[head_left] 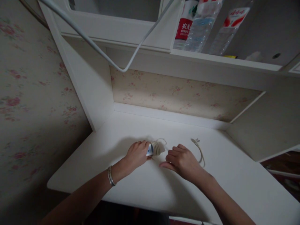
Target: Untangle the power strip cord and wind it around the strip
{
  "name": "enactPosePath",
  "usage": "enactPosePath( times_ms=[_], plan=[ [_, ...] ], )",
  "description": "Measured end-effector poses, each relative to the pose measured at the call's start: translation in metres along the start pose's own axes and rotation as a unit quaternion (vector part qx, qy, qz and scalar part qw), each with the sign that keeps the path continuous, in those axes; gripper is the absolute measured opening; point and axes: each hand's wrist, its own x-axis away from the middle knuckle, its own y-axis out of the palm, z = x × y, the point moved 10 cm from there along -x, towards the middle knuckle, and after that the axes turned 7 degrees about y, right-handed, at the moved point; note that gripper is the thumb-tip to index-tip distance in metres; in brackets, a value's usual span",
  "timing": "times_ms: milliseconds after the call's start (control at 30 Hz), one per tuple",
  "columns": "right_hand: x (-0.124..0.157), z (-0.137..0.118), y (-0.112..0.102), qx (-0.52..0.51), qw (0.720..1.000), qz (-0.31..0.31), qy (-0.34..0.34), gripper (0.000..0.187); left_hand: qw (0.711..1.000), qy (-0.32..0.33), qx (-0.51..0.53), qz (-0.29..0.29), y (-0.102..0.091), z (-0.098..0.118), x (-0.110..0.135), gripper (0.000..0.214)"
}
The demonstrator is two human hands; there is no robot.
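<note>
My left hand [138,152] is closed around a white power strip [149,150], hiding most of it. A pale cord [156,148] is wound in several turns around the strip's right end. From these turns a thin loop of cord rises and bends toward my right hand [179,160]. That hand's fingers are curled in on the cord, with the thumb pointing left, a short gap away from the strip. Beyond it, the cord's far end curves over the desk to a plug [195,141] whose prongs point up and to the right.
The white desk [93,162] has a raised back edge and side panels. Overhead, a pale thick cable [122,69] hangs in a V. Plastic bottles [199,29] stand on the shelf [234,62] at upper right. Floral wallpaper [21,125] covers the left wall.
</note>
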Motion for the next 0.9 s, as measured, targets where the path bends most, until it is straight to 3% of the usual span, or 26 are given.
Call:
enactPosePath(
  times_ms=[133,267,400,500,600,733,800,900],
  plan=[
    [-0.022,0.012,-0.012,-0.070,0.997,0.043,0.006,0.043,0.997,0.067,0.031,-0.024,0.001,0.031,0.006,0.035],
    [-0.040,0.032,-0.003,-0.214,0.975,0.044,0.051,0.054,0.985,0.155,0.052,-0.049,-0.010,0.064,0.020,0.046],
    [-0.043,0.059,0.031,-0.402,0.902,0.007,0.155,0.059,0.974,0.210,0.071,-0.051,-0.031,0.084,0.032,0.048],
    [-0.032,0.080,0.066,-0.471,0.839,-0.015,0.272,0.060,0.970,0.221,0.094,-0.039,-0.045,0.088,0.034,0.048],
    [-0.018,0.085,0.095,-0.479,0.812,-0.044,0.331,0.065,0.973,0.190,0.129,-0.016,-0.057,0.081,0.029,0.048],
    [0.001,0.066,0.121,-0.471,0.821,-0.106,0.306,0.051,0.984,0.093,0.147,0.032,-0.069,0.053,0.019,0.046],
    [0.014,0.048,0.131,-0.455,0.833,-0.164,0.270,0.044,0.989,0.045,0.129,0.059,-0.073,0.036,0.014,0.041],
    [0.031,0.022,0.129,-0.374,0.876,-0.232,0.198,0.044,0.992,-0.028,0.089,0.085,-0.071,0.007,0.008,0.037]
  ],
)
